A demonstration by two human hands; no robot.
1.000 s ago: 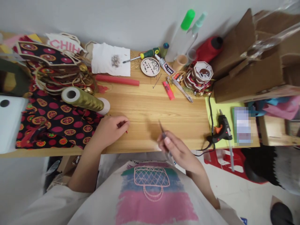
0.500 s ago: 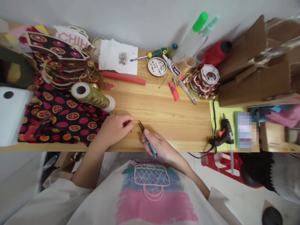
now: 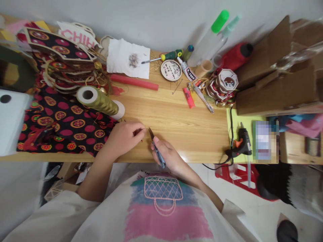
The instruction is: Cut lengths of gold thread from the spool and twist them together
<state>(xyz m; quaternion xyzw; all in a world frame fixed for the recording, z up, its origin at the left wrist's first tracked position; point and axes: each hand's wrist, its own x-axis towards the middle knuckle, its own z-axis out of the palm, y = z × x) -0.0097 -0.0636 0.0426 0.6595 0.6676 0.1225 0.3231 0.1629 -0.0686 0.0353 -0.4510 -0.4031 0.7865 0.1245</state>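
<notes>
Blue-handled snips (image 3: 159,156), gripped in the right hand (image 3: 167,154) at the near table edge (image 3: 196,160), end just right of the left hand (image 3: 129,133), which curls narrow, contents unclear.

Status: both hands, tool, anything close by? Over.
Right hand closed around blue-gray pointed tool. Left hand pinched shut, contents unclear, red bit showing below. Tool tip near left hand. Olive spool beyond it.

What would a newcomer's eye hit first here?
Probably the bright green cap on the tall bottle at the back, right of centre. Then the black patterned cloth at left, with an olive-gold spool by its back right edge. Front and centre, the right hand holds a slim pointed tool, its tip close to the left hand.
</notes>
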